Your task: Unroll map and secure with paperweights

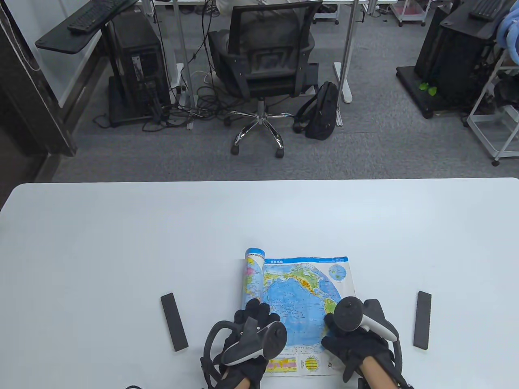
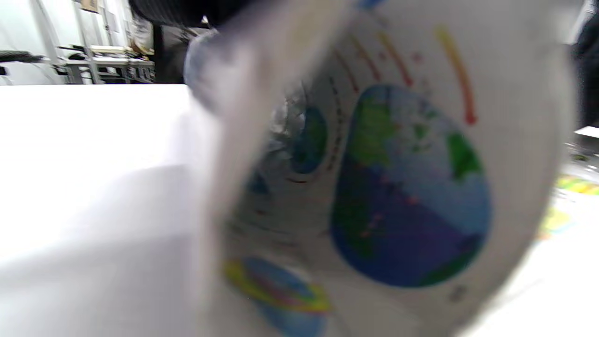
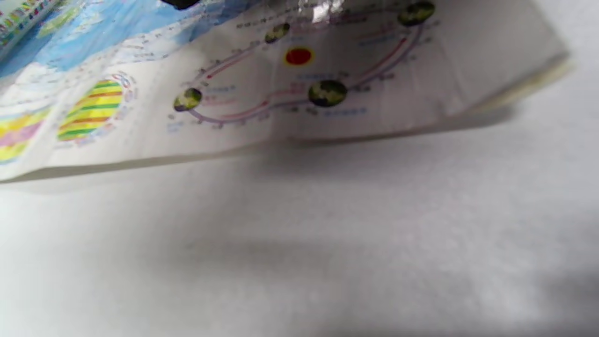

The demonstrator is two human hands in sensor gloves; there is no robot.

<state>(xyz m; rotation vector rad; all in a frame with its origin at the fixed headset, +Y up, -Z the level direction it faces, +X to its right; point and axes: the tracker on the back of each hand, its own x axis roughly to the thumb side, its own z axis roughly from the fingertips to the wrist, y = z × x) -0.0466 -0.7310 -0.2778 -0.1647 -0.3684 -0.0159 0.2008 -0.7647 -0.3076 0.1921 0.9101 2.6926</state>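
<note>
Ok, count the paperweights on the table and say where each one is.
2. One paperweight lies on the table left of the map; the other paperweight lies to its right. Neither touches the map. None seem hidden.

Map point(image 1: 300, 291) half unrolled, left paperweight point(image 1: 174, 321), right paperweight point(image 1: 422, 319) flanking

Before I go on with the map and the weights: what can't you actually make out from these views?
- Left hand fingers on the map: table view, hidden under the tracker, so contact is unclear.
- Right hand grip: table view, tracker covers it.
- Roll: left wrist view, blurred, too close.
- Map's right edge: right wrist view, blurred.
- Paperweights: table view only.
</note>
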